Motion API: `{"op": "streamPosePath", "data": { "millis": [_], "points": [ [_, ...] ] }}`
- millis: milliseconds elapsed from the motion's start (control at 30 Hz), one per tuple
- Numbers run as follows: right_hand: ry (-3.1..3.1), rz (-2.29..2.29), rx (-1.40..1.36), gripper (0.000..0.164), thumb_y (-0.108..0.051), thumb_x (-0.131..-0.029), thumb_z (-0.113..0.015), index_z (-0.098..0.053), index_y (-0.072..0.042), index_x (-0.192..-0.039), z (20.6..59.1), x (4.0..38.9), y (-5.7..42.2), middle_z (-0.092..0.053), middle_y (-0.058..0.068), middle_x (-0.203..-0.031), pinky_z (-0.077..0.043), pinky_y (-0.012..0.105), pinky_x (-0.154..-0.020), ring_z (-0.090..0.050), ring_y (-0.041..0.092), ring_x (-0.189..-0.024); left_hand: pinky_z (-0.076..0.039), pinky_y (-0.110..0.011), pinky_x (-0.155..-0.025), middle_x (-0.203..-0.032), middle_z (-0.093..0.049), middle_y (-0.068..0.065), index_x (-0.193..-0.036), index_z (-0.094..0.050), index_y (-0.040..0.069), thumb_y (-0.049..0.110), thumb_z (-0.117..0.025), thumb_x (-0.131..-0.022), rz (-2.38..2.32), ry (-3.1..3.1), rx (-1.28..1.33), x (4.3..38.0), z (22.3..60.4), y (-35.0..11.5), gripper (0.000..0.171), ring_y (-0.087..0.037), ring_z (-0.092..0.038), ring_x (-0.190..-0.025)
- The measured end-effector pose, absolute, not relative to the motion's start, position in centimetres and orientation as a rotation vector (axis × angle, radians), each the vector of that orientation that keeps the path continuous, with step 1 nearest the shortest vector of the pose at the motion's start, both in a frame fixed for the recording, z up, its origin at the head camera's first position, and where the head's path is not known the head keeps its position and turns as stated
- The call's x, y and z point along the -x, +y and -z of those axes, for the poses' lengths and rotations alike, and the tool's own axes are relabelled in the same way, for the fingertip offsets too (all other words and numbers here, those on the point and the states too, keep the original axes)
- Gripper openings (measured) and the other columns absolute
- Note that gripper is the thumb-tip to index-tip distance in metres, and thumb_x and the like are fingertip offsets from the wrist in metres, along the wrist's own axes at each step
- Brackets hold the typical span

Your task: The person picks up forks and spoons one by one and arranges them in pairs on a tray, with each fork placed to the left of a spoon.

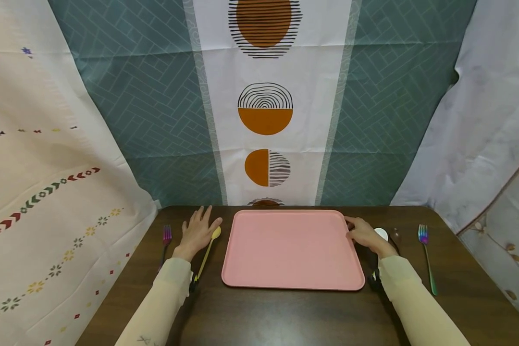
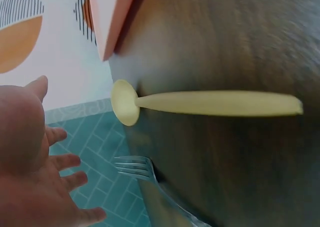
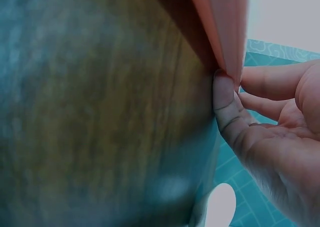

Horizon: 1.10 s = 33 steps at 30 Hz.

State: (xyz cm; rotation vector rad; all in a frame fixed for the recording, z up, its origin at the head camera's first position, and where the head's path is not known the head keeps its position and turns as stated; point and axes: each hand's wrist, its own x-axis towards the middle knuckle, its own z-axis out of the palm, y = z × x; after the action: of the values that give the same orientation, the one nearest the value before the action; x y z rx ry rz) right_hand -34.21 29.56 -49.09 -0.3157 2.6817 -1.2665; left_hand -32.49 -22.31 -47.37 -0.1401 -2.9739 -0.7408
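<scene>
A pink rectangular tray (image 1: 291,250) lies on the dark wooden table. My right hand (image 1: 366,234) is at its upper right edge; in the right wrist view the thumb (image 3: 224,92) and a finger pinch the tray's rim (image 3: 232,32). My left hand (image 1: 195,237) has its fingers spread and holds nothing. It is beside a yellow spoon (image 2: 215,103), apart from the tray. Further left lies a purple-tined fork (image 1: 167,234), which appears silvery in the left wrist view.
Right of my right hand lie a white spoon (image 1: 381,234), a dark brown spoon (image 1: 395,235) and a fork (image 1: 423,235) with a green handle. A patterned cloth (image 1: 264,139) hangs behind the table's far edge. The front of the table (image 1: 277,317) shows bare wood.
</scene>
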Motion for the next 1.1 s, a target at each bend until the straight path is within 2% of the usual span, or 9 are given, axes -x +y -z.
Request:
{"op": "streamPosePath", "data": {
  "millis": [267,467,800,967,1100],
  "points": [
    [2.707,1.252,0.347,0.071,0.007,-0.083,-0.053,-0.034,0.019,-0.151,49.4,34.6,29.8,-0.06,0.025,-0.105,-0.053,0.032,-0.065,-0.059,0.024,-0.077,-0.006,-0.082,-0.112,-0.168,-0.016,-0.03,-0.165,-0.022,0.007,0.054,-0.039,-0.11,0.701,-2.962,0.107,31.7,48.2,-23.5,0.075,-0.053,-0.013,-0.153],
    [2.713,1.235,0.337,0.069,0.006,-0.085,-0.054,-0.035,0.018,-0.151,49.6,34.7,29.9,-0.054,0.026,-0.11,-0.053,0.033,-0.067,-0.056,0.028,-0.084,-0.012,-0.083,-0.111,-0.164,-0.02,-0.033,-0.164,-0.025,0.005,0.048,-0.043,-0.11,0.707,-2.942,0.054,30.6,48.6,-24.5,0.071,-0.056,-0.019,-0.149],
    [2.671,1.267,0.382,0.066,0.007,-0.089,-0.057,-0.034,0.02,-0.15,50.2,34.1,29.6,-0.053,0.026,-0.109,-0.056,0.035,-0.07,-0.057,0.029,-0.089,-0.021,-0.084,-0.106,-0.157,-0.029,-0.037,-0.16,-0.03,0.001,0.043,-0.048,-0.109,0.716,-2.958,-0.014,28.7,49.2,-25.6,0.069,-0.061,-0.029,-0.141],
    [2.662,1.273,0.399,0.067,0.007,-0.091,-0.057,-0.032,0.02,-0.151,50.0,33.9,30.0,-0.051,0.027,-0.112,-0.055,0.035,-0.07,-0.057,0.028,-0.088,-0.023,-0.083,-0.106,-0.156,-0.029,-0.039,-0.161,-0.029,-0.001,0.043,-0.048,-0.109,0.722,-2.961,0.014,29.0,49.8,-25.9,0.07,-0.063,-0.031,-0.14],
    [2.668,1.253,0.408,0.066,0.006,-0.094,-0.057,-0.03,0.02,-0.152,49.6,33.9,30.4,-0.05,0.027,-0.114,-0.055,0.037,-0.071,-0.058,0.028,-0.089,-0.026,-0.081,-0.106,-0.155,-0.03,-0.04,-0.161,-0.029,-0.001,0.036,-0.049,-0.109,0.703,-2.965,0.029,29.5,50.1,-25.9,0.066,-0.063,-0.033,-0.139]
  ]
}}
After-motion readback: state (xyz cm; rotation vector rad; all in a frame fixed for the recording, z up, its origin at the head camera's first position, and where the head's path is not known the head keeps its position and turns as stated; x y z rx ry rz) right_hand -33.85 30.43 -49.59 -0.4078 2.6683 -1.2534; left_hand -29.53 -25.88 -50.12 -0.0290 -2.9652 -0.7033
